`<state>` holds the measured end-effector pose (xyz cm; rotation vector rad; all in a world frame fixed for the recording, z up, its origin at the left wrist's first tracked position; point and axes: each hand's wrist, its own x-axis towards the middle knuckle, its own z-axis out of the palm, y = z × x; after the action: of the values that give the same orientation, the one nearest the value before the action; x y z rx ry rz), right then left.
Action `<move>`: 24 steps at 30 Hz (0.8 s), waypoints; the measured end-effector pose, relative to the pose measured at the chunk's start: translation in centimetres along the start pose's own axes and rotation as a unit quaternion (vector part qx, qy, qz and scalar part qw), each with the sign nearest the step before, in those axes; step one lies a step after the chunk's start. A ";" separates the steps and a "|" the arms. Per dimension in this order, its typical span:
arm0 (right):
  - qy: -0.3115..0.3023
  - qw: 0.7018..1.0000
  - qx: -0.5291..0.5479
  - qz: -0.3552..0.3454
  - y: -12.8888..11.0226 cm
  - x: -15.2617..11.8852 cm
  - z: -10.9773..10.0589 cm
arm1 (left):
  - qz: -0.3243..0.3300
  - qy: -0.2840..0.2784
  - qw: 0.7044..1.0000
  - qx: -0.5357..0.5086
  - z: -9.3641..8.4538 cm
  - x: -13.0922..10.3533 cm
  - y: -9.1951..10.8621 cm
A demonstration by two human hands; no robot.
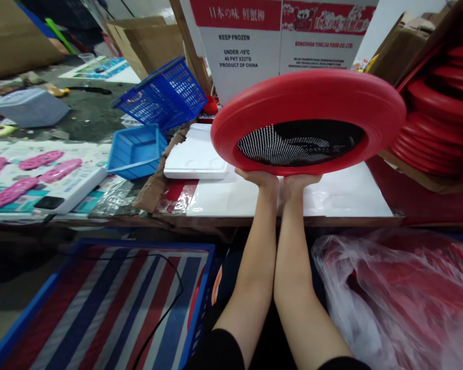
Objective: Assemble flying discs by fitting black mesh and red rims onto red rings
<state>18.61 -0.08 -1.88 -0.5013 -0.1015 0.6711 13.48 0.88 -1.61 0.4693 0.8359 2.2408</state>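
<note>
A large red flying disc [374,113] with a black centre patterned in white dots is raised in front of me, tilted so that face shows. My left hand [261,177] supports its lower rim from beneath, the thumb pointing out to the left. Right beside it, wrists nearly touching, my right hand [300,180] bears the same rim, its thumb side toward the right. Most of the fingers on both hands are hidden behind the disc. Below and behind the disc, white sheeting [224,200] covers part of the bench.
A stack of red discs [440,118] rises at right. Behind stands a printed carton [239,82]. Left are a white foam piece [195,159], a light-blue basket [135,151], a tilted dark-blue basket [170,95] and pink pieces [42,159]. A striped-lined crate [116,308] and plastic bag [401,293] flank me.
</note>
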 end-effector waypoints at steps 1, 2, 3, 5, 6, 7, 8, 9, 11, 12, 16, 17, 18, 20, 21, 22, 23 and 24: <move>-0.001 1.000 -0.002 0.002 0.1 0.2 0.1 | -0.013 -0.001 1.000 -0.008 0.0 0.2 -0.2; -0.001 1.000 -0.004 0.004 0.1 0.4 0.2 | -0.024 -0.003 1.000 -0.018 0.0 0.3 -0.4; -0.001 1.000 -0.007 0.006 0.1 0.6 0.3 | -0.030 -0.009 0.999 -0.029 0.1 0.3 -0.5; 0.002 1.000 -0.013 0.008 0.1 0.9 0.5 | -0.025 -0.021 0.998 -0.047 0.1 0.0 -0.4; 0.005 1.000 -0.015 0.008 0.0 0.9 0.6 | -0.017 -0.027 0.998 -0.052 0.1 -0.3 -0.4; 0.007 1.000 -0.016 0.009 0.0 0.9 0.6 | -0.011 -0.034 0.998 -0.053 0.1 -0.6 -0.3; 0.010 1.000 -0.018 0.010 0.0 0.8 0.6 | -0.014 -0.044 0.998 -0.053 0.0 -1.0 -0.2; 0.011 1.000 -0.019 0.014 0.0 0.6 0.6 | -0.029 -0.054 0.997 -0.052 0.0 -1.4 -0.1; 0.013 0.999 -0.020 0.024 0.1 0.2 0.3 | -0.081 -0.066 0.993 -0.055 -0.2 -2.0 -0.2; 0.016 0.999 -0.019 0.029 0.1 -0.1 0.1 | -0.107 -0.066 0.990 -0.056 -0.2 -2.1 -0.3; 0.012 1.000 -0.010 0.026 0.0 -0.4 -1.2 | -0.140 -0.042 0.987 -0.061 -0.3 -1.5 -0.7; 0.004 1.000 -0.009 0.008 -0.2 -0.3 -1.4 | -0.134 -0.032 0.989 -0.062 -0.4 -1.2 -0.8; -0.008 1.000 -0.009 -0.016 -0.4 -0.1 -1.6 | -0.123 -0.024 0.990 -0.062 -0.5 -0.9 -0.7; -0.037 0.997 -0.019 -0.072 -1.1 0.3 -2.0 | -0.096 -0.029 0.993 -0.063 -0.8 -0.5 -0.3; -0.046 0.994 -0.039 -0.095 -1.4 0.6 -2.2 | -0.084 -0.041 0.994 -0.061 -1.0 -0.3 0.0; -0.055 0.989 -0.086 -0.105 -1.8 0.8 -2.4 | -0.080 -0.061 0.994 -0.051 -1.2 -0.3 0.4; -0.068 0.980 -0.160 -0.100 -2.1 1.1 -2.6 | -0.084 -0.082 0.993 -0.034 -1.5 -0.4 0.8; -0.081 0.964 -0.238 -0.086 -2.4 1.3 -2.9 | -0.092 -0.101 0.991 -0.010 -1.7 -0.5 1.3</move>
<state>21.74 -2.10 -3.38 -0.8879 -0.4635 0.5146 12.35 -0.94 -2.02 0.5750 0.7215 1.9936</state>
